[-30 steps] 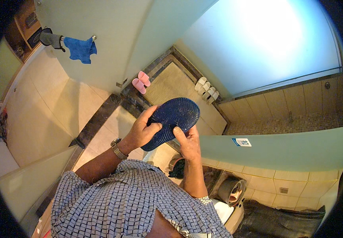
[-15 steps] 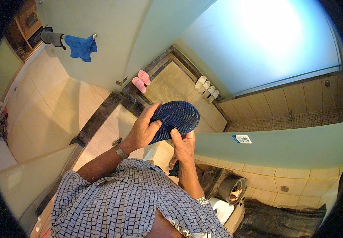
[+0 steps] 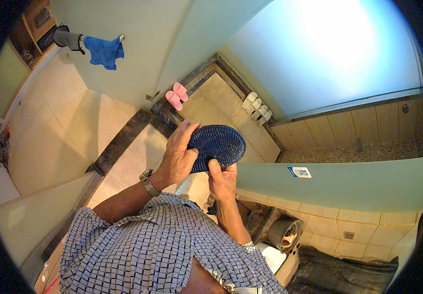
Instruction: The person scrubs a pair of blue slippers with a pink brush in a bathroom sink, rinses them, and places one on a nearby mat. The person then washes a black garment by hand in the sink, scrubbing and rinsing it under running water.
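In front of my chest I hold a dark blue slipper (image 3: 220, 145) with both hands, its wavy ridged sole turned up toward me. My left hand (image 3: 176, 156) grips it from the left, the thumb pressed on the sole and the fingers stretched along the far edge. At the near edge my right hand (image 3: 223, 182) pinches it, thumb on top and fingers hidden underneath. A metal watch (image 3: 148, 182) is on my left wrist. The slipper's underside is out of sight.
Pink slippers (image 3: 177, 96) and several white slippers (image 3: 256, 109) lie beyond, near a dark stone border (image 3: 119, 140). A blue cloth (image 3: 105, 52) hangs at the left. Low at the right are a grey bin (image 3: 284, 232) and a dark mat (image 3: 341, 272); a greenish partition (image 3: 339, 183) stands above.
Both hands keep their hold on the slipper, which has turned slightly. The surroundings have shifted a little in view.
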Demonstrator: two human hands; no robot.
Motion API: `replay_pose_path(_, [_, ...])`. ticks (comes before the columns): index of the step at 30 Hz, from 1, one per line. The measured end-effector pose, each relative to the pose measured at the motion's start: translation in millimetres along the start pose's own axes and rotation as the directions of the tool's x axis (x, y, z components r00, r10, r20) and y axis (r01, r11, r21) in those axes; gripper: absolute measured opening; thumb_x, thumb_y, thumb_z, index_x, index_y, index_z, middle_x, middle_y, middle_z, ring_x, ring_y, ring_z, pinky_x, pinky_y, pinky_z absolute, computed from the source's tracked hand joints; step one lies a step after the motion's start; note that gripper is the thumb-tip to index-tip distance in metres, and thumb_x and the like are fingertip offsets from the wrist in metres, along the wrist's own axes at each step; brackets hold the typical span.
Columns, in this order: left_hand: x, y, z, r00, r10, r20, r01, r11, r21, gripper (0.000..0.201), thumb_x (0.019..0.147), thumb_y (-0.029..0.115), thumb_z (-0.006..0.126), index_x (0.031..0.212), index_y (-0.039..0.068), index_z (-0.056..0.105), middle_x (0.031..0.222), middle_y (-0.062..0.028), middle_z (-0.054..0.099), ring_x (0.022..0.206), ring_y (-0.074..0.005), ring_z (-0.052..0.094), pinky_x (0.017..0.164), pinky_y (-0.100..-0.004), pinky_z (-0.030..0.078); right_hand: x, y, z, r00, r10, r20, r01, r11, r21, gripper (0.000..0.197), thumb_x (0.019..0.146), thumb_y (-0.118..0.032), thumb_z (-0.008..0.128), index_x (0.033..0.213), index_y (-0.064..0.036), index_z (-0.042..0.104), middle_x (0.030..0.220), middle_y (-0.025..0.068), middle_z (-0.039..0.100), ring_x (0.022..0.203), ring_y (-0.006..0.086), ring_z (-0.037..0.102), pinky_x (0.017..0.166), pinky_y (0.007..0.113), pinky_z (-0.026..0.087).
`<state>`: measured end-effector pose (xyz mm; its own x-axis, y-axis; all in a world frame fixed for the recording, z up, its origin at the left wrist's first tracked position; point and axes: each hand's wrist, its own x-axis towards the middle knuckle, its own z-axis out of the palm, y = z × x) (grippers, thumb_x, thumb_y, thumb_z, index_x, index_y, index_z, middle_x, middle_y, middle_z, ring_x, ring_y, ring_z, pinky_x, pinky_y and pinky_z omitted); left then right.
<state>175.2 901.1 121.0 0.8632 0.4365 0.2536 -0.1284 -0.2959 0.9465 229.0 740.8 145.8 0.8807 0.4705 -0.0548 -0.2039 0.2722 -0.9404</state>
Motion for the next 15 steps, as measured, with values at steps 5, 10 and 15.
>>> replay_pose_path(5, [1.8,2.1,-4.0,0.999,0.042,0.017,-0.043,0.999,0.032,0.073,0.091,0.009,0.058,0.16,0.002,0.035,0.162,-0.0336,0.033,0.151,-0.05,0.033,0.125,-0.0535,0.026,1.8,0.0,-2.3,1.0,0.017,0.0,-0.017,0.999,-0.029,0.063,0.098,-0.011,0.076,0.153,-0.0045,0.046,0.146,0.0117,0.06,0.131,0.0263,0.061,0.112,0.044,0.051])
replay_pose_path(10, [4.1,1.0,-5.6,0.999,0.011,0.052,-0.005,0.993,-0.119,0.074,0.091,0.007,0.058,0.161,-0.001,0.033,0.163,-0.032,0.034,0.152,-0.0466,0.034,0.126,-0.0516,0.026,6.1,-1.6,-7.3,0.999,0.021,0.026,-0.02,0.999,-0.041,0.067,0.099,-0.017,0.077,0.156,-0.0082,0.043,0.146,0.011,0.059,0.13,0.027,0.061,0.112,0.045,0.051])
replay_pose_path(15, [3.8,2.3,-5.9,0.995,-0.081,0.061,0.098,0.924,-0.37,0.068,0.094,0.006,0.058,0.158,-0.003,0.037,0.155,-0.0294,0.046,0.146,-0.0417,0.045,0.123,-0.0469,0.033,7.3,-6.2,-5.3,1.0,0.027,0.013,-0.027,1.0,0.002,0.064,0.102,-0.023,0.072,0.158,-0.0128,0.041,0.149,0.0106,0.057,0.131,0.0283,0.061,0.11,0.047,0.052])
